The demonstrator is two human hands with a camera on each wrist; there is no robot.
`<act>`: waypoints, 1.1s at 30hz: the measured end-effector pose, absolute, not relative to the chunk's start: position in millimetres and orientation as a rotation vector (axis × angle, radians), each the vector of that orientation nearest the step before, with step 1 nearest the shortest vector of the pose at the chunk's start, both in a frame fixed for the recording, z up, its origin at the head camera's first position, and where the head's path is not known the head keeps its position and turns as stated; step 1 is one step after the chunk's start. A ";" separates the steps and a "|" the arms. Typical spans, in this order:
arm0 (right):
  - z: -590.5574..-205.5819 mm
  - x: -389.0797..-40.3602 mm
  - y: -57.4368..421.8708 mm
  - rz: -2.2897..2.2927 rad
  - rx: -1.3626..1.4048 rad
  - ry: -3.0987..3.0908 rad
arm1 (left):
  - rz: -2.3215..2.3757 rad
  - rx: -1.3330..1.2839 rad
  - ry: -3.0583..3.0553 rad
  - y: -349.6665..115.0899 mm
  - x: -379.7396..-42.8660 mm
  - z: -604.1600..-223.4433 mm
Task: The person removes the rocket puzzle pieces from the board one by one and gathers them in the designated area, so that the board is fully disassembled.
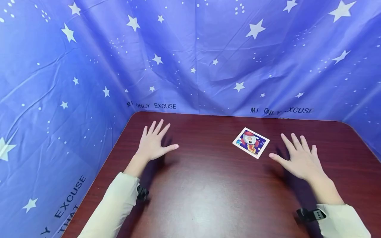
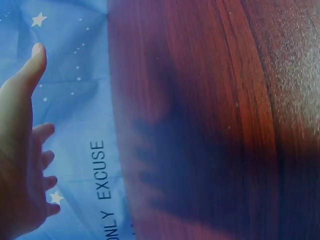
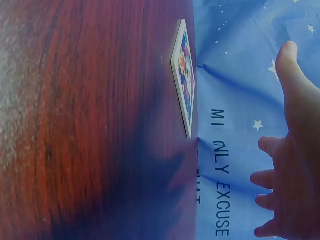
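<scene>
A small square picture board [image 1: 251, 142] with a white border lies flat on the table, right of the middle; it shows a red and white rocket with flames on dark blue. Just right of it my right hand [image 1: 300, 160] hovers over the wood with fingers spread, its thumb nearest the board but apart from it. Far to the left, my left hand [image 1: 153, 142] is also spread above the table and holds nothing. In the right wrist view the board [image 3: 183, 80] appears edge-on, showing some thickness.
The dark red-brown wooden table [image 1: 202, 191] has a glossy top with a bright reflection. A blue curtain [image 1: 193, 49] with white stars and printed words hangs along its back and left edges. Dark wrist cameras [image 1: 311, 215] sit at both sleeves.
</scene>
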State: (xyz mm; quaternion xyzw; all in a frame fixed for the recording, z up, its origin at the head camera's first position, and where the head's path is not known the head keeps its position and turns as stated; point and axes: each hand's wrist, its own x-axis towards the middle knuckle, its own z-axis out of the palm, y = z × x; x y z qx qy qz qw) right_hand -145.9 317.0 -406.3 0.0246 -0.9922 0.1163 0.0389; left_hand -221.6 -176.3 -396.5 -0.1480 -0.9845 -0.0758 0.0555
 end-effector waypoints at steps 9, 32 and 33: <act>-411.5 -152.5 309.2 0.364 0.130 -3.059 | -0.393 -0.562 -2.886 -162.2 -240.2 -411.1; -427.6 -182.9 273.7 0.453 0.318 -2.992 | -0.398 -1.243 -2.965 10.7 -295.5 -414.9; -428.7 -184.0 272.7 0.467 0.324 -2.978 | -0.384 -1.266 -2.967 19.6 -294.7 -414.9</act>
